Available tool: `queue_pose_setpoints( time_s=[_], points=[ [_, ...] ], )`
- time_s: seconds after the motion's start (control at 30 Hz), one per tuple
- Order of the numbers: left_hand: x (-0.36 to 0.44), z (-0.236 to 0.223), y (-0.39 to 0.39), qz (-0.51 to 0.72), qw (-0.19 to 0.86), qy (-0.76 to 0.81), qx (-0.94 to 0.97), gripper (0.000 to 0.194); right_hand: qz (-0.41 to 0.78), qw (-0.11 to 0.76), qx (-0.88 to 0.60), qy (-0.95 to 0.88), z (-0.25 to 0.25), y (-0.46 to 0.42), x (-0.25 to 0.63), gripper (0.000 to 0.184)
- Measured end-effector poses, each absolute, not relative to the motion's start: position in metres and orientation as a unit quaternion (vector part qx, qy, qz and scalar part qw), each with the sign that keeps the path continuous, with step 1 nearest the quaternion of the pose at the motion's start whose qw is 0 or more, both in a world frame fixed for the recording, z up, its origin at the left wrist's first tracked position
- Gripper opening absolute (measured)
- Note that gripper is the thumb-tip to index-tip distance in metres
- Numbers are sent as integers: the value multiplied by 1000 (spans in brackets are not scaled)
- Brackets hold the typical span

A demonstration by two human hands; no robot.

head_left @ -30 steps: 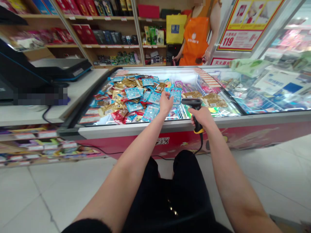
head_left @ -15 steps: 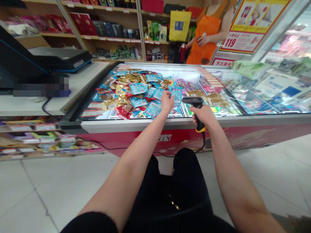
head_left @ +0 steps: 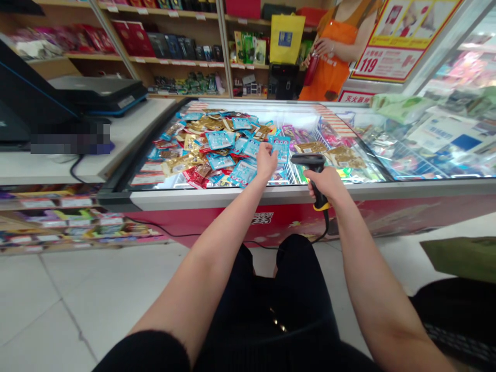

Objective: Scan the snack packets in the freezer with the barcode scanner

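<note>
Black clothing [head_left: 298,310] covers the legs, and the forearms [head_left: 217,258] and hands [head_left: 266,161] are bare.

Bright, even indoor light; white glow from inside the chest freezer [head_left: 217,199]. Heavy glare across its glass lid [head_left: 426,150], right of frame. Wide-angle bending at edges tilts the wooden shelving [head_left: 174,63], upper left.

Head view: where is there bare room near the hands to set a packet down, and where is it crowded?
The white counter has a free patch between the dark flat-topped machine and the left rim of the chest freezer. Crowded: the heap of blue and gold sachets beneath the left hand; the right hand, gripping a black-and-yellow barcode scanner, sits over packed wire racks.
</note>
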State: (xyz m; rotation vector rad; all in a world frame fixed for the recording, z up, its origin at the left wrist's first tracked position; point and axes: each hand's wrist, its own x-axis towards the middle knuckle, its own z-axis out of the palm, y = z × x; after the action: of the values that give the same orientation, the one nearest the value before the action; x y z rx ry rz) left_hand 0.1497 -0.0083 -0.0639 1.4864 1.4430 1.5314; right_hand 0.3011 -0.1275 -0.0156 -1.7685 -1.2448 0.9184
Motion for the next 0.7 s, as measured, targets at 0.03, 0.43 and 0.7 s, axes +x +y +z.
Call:
queue_pose_setpoints(
  time_s=[0.03,0.43,0.7],
  points=[
    [150,-63,-8,571,280,538,554,21,361,387,-694,-489,-16,-128,301,21],
    [153,-61,-10,570,268,538,560,22,354,387,-691,-497,-18,-127,305,25],
    [151,-57,-15,561,276,531,572,26,349,388,-697,-493,-18,-125,304,24]
  ],
)
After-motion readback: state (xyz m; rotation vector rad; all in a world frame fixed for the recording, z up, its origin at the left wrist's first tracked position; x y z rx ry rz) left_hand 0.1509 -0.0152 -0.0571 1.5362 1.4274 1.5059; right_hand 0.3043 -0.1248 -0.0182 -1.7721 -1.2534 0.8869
